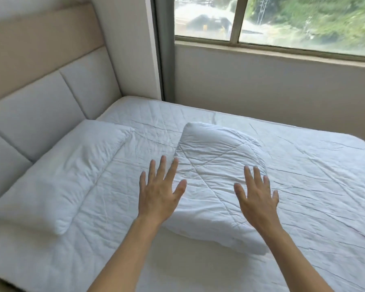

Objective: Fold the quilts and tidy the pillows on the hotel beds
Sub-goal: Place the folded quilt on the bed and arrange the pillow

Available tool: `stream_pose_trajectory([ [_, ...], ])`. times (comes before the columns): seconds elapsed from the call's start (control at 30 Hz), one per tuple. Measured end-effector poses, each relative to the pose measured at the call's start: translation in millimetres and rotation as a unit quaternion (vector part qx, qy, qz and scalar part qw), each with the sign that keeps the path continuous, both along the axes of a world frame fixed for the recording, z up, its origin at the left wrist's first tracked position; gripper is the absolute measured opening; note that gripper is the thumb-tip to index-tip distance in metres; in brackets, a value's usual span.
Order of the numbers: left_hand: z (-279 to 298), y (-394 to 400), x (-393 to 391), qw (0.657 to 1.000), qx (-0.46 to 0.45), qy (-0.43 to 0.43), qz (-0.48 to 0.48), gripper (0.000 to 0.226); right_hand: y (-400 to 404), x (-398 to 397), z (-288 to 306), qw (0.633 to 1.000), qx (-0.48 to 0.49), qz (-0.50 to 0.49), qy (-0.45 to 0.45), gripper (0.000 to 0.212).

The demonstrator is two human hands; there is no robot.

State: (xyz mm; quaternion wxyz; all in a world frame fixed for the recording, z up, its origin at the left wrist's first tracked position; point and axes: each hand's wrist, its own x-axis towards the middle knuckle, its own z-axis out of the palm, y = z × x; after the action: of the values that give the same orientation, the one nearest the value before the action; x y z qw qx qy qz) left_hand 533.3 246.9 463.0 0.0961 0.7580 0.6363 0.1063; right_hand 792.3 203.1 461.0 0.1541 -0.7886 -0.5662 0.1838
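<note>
Both arms reach forward, the left hand [160, 197] and right hand [256, 196] spread flat, palms down, over a pillow [215, 165] lying mid-bed [303, 186], with a second pillow [61, 178] by the headboard [51, 102].

No legible text is showing anywhere in this view. The bedding [219, 207] and wall [261, 85] are bearing no readable labels.

Both hands, left hand [160, 193] and right hand [256, 196], are hovering with fingers spread over the near pillow [215, 165]; another pillow [57, 178] is lying left.
</note>
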Motion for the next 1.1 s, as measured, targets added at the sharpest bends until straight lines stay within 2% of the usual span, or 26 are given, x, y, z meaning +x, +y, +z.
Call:
stream_pose_trajectory([
  [0.1,65.2,-52.9,-23.2,0.997,0.076,0.008,-0.001,0.068,-31.6,-17.8,71.9,0.999,0.043,0.026,-0.004,0.064],
  [0.2,86.3,-78.6,-52.8,0.991,0.122,-0.02,0.059,0.068,-38.0,-41.8,103.5,0.992,0.113,0.047,0.026,0.062],
  [0.3,70.2,-96.5,-79.9,0.989,0.108,-0.038,0.096,0.069,-28.4,-71.7,92.8,0.987,0.13,0.081,0.041,0.064],
  [0.43,50.7,-112.4,-130.4,0.986,0.064,-0.036,0.149,0.068,-13.9,-123.0,61.8,0.987,0.093,0.087,0.1,0.062],
  [0.63,37.7,-107.2,-238.1,0.964,0.026,-0.076,0.254,0.076,17.9,-226.5,37.6,0.957,0.07,0.108,0.261,0.061],
  [0.73,27.2,-86.9,-298.3,0.946,0.011,-0.133,0.297,0.078,43.8,-287.9,26.5,0.94,0.044,0.101,0.322,0.056],
  [0.87,5.0,-28.5,-387.4,0.918,-0.009,-0.236,0.319,0.085,87.0,-372.0,-4.5,0.908,-0.005,0.034,0.418,0.053],
  [1.0,-34.8,60.4,-485.9,0.876,-0.065,-0.348,0.328,0.063,140.4,-462.6,-50.1,0.868,-0.079,-0.067,0.485,0.054],
  [1.1,-75.2,130.6,-552.6,0.852,-0.109,-0.384,0.339,0.061,187.6,-522.8,-85.4,0.842,-0.129,-0.12,0.511,0.062],
])
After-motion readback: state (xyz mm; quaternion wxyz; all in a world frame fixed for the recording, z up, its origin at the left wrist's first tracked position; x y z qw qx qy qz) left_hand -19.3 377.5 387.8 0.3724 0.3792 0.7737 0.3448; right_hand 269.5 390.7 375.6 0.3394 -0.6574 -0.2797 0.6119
